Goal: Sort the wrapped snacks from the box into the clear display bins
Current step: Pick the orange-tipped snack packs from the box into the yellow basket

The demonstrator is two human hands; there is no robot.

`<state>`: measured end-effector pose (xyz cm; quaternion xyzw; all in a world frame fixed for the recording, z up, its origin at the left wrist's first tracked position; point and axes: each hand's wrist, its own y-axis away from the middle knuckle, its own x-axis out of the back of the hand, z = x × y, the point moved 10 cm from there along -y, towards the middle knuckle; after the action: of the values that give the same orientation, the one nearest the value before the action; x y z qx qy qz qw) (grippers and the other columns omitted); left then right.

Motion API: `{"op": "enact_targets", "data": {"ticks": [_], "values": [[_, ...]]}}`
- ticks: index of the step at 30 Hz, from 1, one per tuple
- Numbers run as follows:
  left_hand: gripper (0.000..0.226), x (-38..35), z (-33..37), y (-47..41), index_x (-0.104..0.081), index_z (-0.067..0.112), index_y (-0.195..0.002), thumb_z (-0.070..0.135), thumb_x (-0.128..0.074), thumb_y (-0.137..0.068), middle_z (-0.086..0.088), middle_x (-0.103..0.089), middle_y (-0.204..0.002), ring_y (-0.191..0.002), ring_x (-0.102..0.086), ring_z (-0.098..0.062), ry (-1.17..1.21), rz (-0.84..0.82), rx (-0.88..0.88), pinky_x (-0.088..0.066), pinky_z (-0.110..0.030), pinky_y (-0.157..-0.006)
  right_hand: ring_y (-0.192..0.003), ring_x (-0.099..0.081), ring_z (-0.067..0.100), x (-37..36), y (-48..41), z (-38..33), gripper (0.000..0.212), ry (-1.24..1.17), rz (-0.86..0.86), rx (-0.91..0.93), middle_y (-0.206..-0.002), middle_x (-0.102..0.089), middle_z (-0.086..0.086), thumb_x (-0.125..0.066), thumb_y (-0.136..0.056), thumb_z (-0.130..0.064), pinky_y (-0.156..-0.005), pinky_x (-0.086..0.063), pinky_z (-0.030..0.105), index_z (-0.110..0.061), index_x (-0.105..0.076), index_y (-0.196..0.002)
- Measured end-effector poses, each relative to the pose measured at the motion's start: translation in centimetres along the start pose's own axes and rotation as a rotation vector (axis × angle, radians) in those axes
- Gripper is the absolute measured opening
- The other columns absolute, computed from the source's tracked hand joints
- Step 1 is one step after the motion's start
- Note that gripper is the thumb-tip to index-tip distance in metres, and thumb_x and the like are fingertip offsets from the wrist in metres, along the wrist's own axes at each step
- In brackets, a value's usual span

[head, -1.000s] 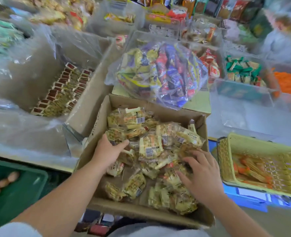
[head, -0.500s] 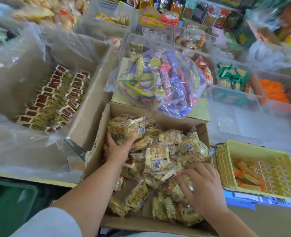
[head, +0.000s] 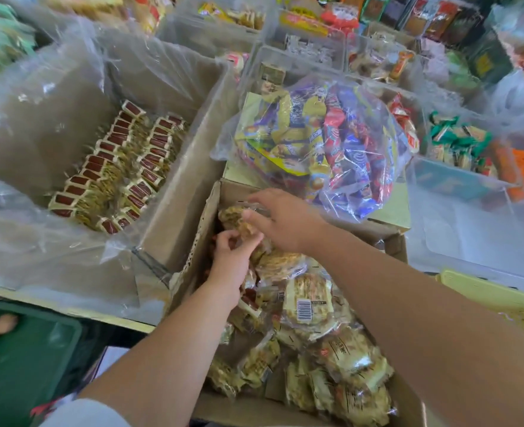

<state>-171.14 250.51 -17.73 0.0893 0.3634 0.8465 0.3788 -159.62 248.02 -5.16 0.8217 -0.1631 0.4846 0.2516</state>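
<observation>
1. Since 0.5 s ago (head view), R hand has crossed from the near-right part of the cardboard box to its far-left corner. It is now right beside L hand, which has stayed on that side & gone a bit further in.
2. R hand reaches in from the right, fingers fairly straight over the top of one snack pack and thumb against its near side, so it grasps the pack betw. thumb & fingers.
3. L hand has its fingers curled, pinching the near edge of the same snack pack. Both hands touch it, thumbs almost meeting.
4. Counts: 2 hands, 1 cardboard box, 1 pack held. The loose packs in the box overlap too much for an exact no., but there are well over 10.
5. Position: the held snack pack is in the box's far-left corner, just beyond L hand & under R hand's fingers. The loose packs lie nearer the person, under & beside both forearms.
6. The clear bins stand beyond & right of the box, well apart from both hands.
7. Other items:
   - 1 clear bag of mixed coloured snacks sits just behind the box, near R hand.
   - 1 lined carton stands to the left w/ 2 rows of red-labelled packs.
   - 1 yellow basket is at the right, partly hidden by the R forearm.
</observation>
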Motion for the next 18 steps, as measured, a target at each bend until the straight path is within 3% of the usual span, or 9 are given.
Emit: {"op": "enact_targets", "data": {"ticks": [3, 6, 8, 11, 14, 16, 18], "values": [[0.027, -1.2, -1.0, 1.6, -0.058, 0.044, -0.108, 0.055, -0.069, -0.086, 0.012, -0.063, -0.117, -0.104, -0.059, -0.010, -0.053, -0.086, -0.002, -0.049, -0.036, -0.083, -0.133, -0.048, 0.029, -3.7, -2.1, 0.4, 0.059, 0.124, -0.151, -0.027, -0.145, -0.051, 0.008, -0.048, -0.099, -0.054, -0.107, -0.041, 0.045, -0.023, -0.043, -0.149], [0.021, -1.8, -2.3, 3.8, -0.059, 0.042, -0.110, 0.049, -0.066, -0.092, 0.016, -0.067, -0.112, -0.097, -0.061, -0.002, -0.157, -0.166, 0.003, -0.045, -0.023, -0.072, -0.124, -0.051, 0.035, -5.9, -3.2, 1.3, 0.074, 0.309, -0.183, -0.074, -0.136, -0.051, 0.012, -0.058, -0.089, -0.063, -0.101, -0.046, 0.046, -0.026, -0.038, -0.150], [0.031, -1.7, -3.6, 5.3, -0.055, 0.043, -0.121, 0.054, -0.063, -0.093, 0.017, -0.064, -0.119, -0.103, -0.059, -0.002, -0.306, -0.252, 0.034, -0.046, -0.023, -0.075, -0.122, -0.050, 0.036, -6.6, -3.4, 1.6, 0.080, 0.389, -0.164, -0.091, -0.133, -0.049, 0.012, -0.063, -0.083, -0.067, -0.099, -0.047, 0.047, -0.028, -0.039, -0.148], [0.072, -1.1, -5.7, 7.3, -0.041, 0.039, -0.151, 0.066, -0.058, -0.087, 0.015, -0.052, -0.148, -0.131, -0.052, -0.010, -0.524, -0.437, 0.085, -0.042, -0.037, -0.110, -0.120, -0.048, 0.038, -8.5, -3.0, 2.3, 0.071, 0.335, -0.205, -0.100, -0.133, -0.041, 0.012, -0.069, -0.082, -0.060, -0.097, -0.049, 0.049, -0.038, -0.039, -0.142], [0.080, 0.9, -6.5, 8.2, -0.027, 0.041, -0.159, 0.071, -0.052, -0.088, 0.016, -0.034, -0.163, -0.146, -0.038, -0.013, -0.780, -0.465, 0.059, -0.034, -0.036, -0.115, -0.113, -0.056, 0.038, -9.8, -2.2, 2.7, 0.049, 0.381, -0.211, -0.061, -0.134, -0.049, 0.008, -0.058, -0.094, -0.049, -0.088, -0.044, 0.047, -0.034, -0.041, -0.137], [0.062, 2.0, -5.9, 8.5, -0.044, 0.041, -0.150, 0.067, -0.050, -0.093, 0.014, -0.048, -0.154, -0.136, -0.049, -0.012, -0.920, -0.418, -0.011, -0.042, -0.037, -0.112, -0.107, -0.060, 0.035, -10.4, -1.5, 2.5, 0.031, 0.435, -0.203, -0.010, -0.124, -0.063, 0.007, -0.049, -0.099, -0.041, -0.079, -0.035, 0.044, -0.029, -0.045, -0.127], [0.027, 3.0, -4.0, 8.4, -0.065, 0.043, -0.112, 0.059, -0.051, -0.096, 0.015, -0.071, -0.111, -0.097, -0.066, -0.006, -0.911, -0.291, -0.141, -0.057, -0.038, -0.090, -0.100, -0.061, 0.033, -10.5, -0.5, 2.2, 0.022, 0.458, -0.190, 0.036, -0.110, -0.069, 0.007, -0.042, -0.101, -0.038, -0.075, -0.030, 0.042, -0.026, -0.044, -0.119]]}}
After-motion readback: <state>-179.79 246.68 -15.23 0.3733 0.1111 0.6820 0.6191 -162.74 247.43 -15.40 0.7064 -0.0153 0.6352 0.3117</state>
